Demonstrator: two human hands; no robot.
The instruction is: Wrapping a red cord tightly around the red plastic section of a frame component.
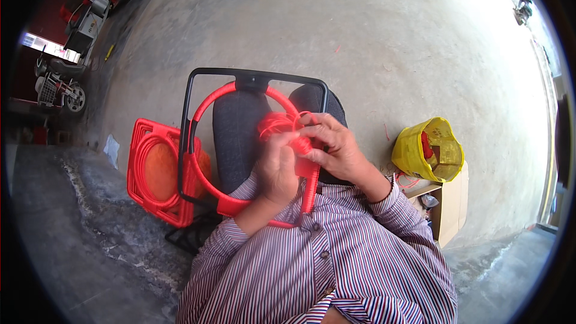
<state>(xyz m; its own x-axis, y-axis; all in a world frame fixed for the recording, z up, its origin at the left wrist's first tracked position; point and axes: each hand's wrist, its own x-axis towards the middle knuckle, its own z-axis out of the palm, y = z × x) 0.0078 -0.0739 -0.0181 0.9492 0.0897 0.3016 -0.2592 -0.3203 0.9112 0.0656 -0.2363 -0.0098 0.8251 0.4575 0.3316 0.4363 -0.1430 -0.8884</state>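
Observation:
A black rounded-square metal frame [252,75] rests on my lap, with a ring [207,102] inside it wrapped in red cord. My left hand [277,168] and my right hand [333,144] meet at the ring's right side. Both grip a bundle of loose red cord [277,123] and the wrapped section of the frame there. My fingers hide how the cord passes round the frame. My striped shirt sleeves fill the lower part of the view.
A stack of finished red-wrapped frames [153,171] lies on the concrete floor at my left. A yellow bucket [429,150] on a cardboard box [450,204] stands at my right. Scooters [60,84] are parked far left.

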